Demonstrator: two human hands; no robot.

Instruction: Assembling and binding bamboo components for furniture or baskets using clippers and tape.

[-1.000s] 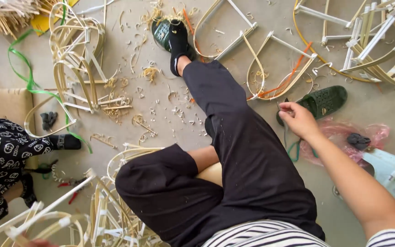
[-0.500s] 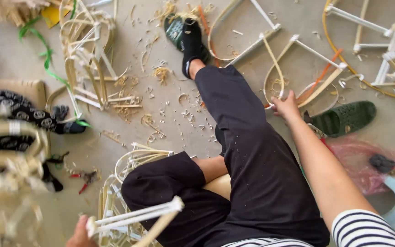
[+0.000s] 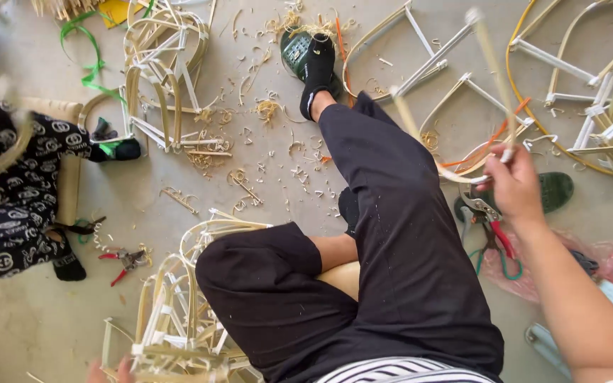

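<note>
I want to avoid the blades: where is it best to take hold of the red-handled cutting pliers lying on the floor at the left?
Grip the red-handled cutting pliers by their two red handles, coming from above on the left side. They lie flat on the concrete floor, handles spread apart and the metal jaws pointing right, with bare floor around them.

Soft, even daylight is falling across the scene, casting only faint shadows and no glare. Motion blur is smearing the bamboo frame (image 3: 462, 92) rising above the right hand (image 3: 514, 186), and the far-left edge.
</note>
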